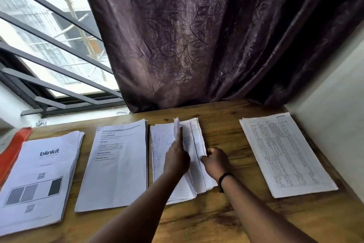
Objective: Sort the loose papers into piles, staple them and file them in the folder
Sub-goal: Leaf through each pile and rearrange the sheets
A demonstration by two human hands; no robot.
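Two bare forearms reach in from the near edge over a wooden tabletop, warm brown, strong grain, darker streaks near the middle.

Four paper piles lie in a row across it, apart from one another. Far left: the blinkit pile, printed logo, grey blocks and QR marks on top, thick, edges fanned. Under its left side a red folder shows as a strip at the tabletop's left edge. Next right: the typed pile, headed text, sheets squared up. Third: the handwritten pile, loosely spread, both hands on it. Far right, well apart: the table-grid pile, printed ruled grid, lying at a slant near the white wall.

Left hand: fingers straight, pointing away, lying against a lifted sheet that stands up on edge at the pile's far end. Right hand: fingers curled, pinching the right edge of the handwritten pile; dark band on that wrist.

Behind the tabletop: a dark purple curtain, leaf pattern, hem touching the far edge. Left of it a window with slanted dark metal bars, bright daylight, blurred building outside.
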